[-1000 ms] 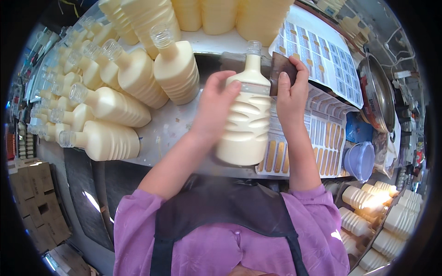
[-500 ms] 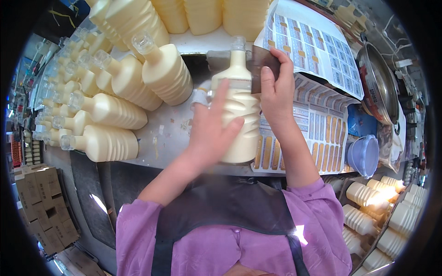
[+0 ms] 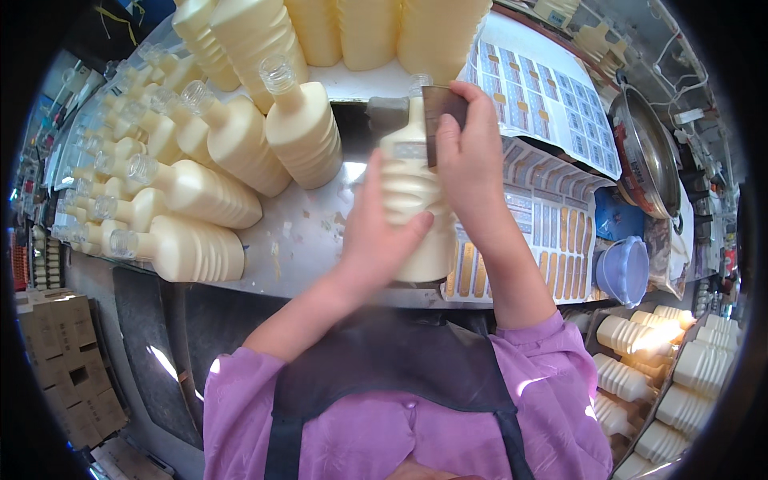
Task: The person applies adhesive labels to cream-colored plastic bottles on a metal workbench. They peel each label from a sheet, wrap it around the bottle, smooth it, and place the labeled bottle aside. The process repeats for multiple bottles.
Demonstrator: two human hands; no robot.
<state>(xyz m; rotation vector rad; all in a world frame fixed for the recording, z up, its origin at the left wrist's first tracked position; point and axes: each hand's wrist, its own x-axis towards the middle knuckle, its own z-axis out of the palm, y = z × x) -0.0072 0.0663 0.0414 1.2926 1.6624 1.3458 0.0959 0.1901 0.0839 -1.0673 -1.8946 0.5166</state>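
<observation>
A cream-coloured plastic bottle (image 3: 420, 248) with a ribbed body and a clear neck lies on the worktable in front of me, neck pointing away. My left hand (image 3: 370, 232) grips its left side, with the thumb across the front. A narrow greyish patterned label (image 3: 410, 150) shows on the bottle's shoulder. Pinched in my right hand (image 3: 474, 164) is a flat dark brown scraper (image 3: 442, 108), whose edge lies over the right of the bottle's neck and shoulder. The fingers behind the scraper are partly hidden.
Several similar cream bottles (image 3: 200, 248) lie and stand at the left, larger ones (image 3: 368, 36) behind. Sheets of blue and gold labels (image 3: 560, 232) spread at the right, beside a small blue bucket (image 3: 622, 272) and a round metal pan (image 3: 646, 152). A grey block (image 3: 388, 114) sits beyond the bottle.
The scraper and right hand have shifted left, from beside the bottle onto its neck and shoulder. My left hand has moved off the bottle's front to its left side.
</observation>
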